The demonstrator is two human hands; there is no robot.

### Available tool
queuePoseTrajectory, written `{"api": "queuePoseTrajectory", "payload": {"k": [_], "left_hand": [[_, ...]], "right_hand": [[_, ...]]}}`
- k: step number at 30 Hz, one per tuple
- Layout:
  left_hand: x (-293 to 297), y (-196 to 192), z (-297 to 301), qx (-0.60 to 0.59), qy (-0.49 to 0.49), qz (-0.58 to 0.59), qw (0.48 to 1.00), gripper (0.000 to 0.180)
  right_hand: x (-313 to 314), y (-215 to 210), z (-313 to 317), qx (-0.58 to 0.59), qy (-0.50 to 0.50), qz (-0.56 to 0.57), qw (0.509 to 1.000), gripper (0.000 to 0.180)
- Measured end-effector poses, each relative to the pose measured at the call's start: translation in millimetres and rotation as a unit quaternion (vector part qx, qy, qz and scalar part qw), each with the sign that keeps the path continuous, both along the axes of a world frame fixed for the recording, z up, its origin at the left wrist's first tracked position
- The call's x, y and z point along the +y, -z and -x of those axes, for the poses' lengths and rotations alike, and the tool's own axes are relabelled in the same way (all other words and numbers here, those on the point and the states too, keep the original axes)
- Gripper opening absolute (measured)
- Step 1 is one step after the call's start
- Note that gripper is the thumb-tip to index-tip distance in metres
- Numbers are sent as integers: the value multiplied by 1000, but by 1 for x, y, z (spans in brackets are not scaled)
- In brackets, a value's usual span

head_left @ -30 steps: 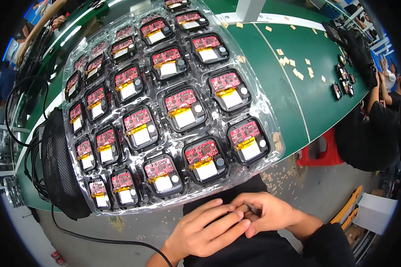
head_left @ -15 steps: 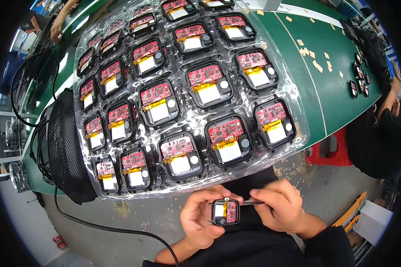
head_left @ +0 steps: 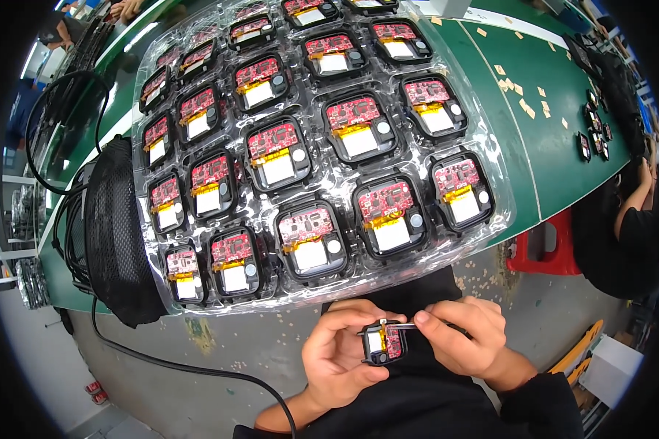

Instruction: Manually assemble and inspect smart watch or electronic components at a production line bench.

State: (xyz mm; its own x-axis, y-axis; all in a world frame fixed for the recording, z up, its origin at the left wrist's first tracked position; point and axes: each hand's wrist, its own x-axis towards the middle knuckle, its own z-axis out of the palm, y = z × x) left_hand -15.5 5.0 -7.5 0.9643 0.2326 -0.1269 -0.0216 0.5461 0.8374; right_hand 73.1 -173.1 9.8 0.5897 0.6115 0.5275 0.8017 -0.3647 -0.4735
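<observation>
My left hand (head_left: 332,360) grips a small black watch-like case (head_left: 385,351) by its edges, over my lap and below the table edge. Inside the case show a red circuit board, a white rectangular part and a yellow flex strip. In my right hand (head_left: 467,338) slim metal tweezers (head_left: 404,326) are pinched between thumb and fingers. Their tip reaches over the upper part of the case, by the yellow strip and a small pale piece; exact contact is too small to tell. Beyond my hands lies a clear plastic tray (head_left: 502,203) with several similar open cases in its pockets.
The tray overhangs the front of the green table (head_left: 490,139). A black mesh bag (head_left: 117,234) and a black cable (head_left: 190,370) are at the left. Small tan pieces (head_left: 529,108) and more black cases (head_left: 594,132) lie at the right, near a red stool (head_left: 545,252) and a co-worker.
The case and both hands have shifted slightly right in view. The tweezers' tip has moved from the case's side to over its upper part. The tray appears slightly higher and further right.
</observation>
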Motion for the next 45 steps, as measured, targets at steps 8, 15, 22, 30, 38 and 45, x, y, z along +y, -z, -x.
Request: {"api": "queuePoseTrajectory", "payload": {"k": [8, 15, 22, 30, 38, 45], "left_hand": [[0, 6, 3, 5, -1, 14, 1000, 69], [4, 18, 7, -64, 62, 116, 989, 63], [5, 16, 6, -67, 70, 117, 988, 62], [0, 1, 3, 60, 22, 56, 996, 68], [8, 13, 3, -50, 87, 109, 989, 58], [7, 13, 5, -44, 77, 68, 994, 58]], "right_hand": [[-1, 4, 3, 16, 12, -17, 1000, 36], [-2, 5, 2, 25, 8, -5, 1000, 38], [-2, 6, 4, 21, 6, -6, 1000, 36], [-1, 9, 5, 70, 21, -35, 997, 31], [1, 4, 5, 155, 31, -53, 986, 29], [2, 4, 9, 183, 42, -53, 981, 30]]}}
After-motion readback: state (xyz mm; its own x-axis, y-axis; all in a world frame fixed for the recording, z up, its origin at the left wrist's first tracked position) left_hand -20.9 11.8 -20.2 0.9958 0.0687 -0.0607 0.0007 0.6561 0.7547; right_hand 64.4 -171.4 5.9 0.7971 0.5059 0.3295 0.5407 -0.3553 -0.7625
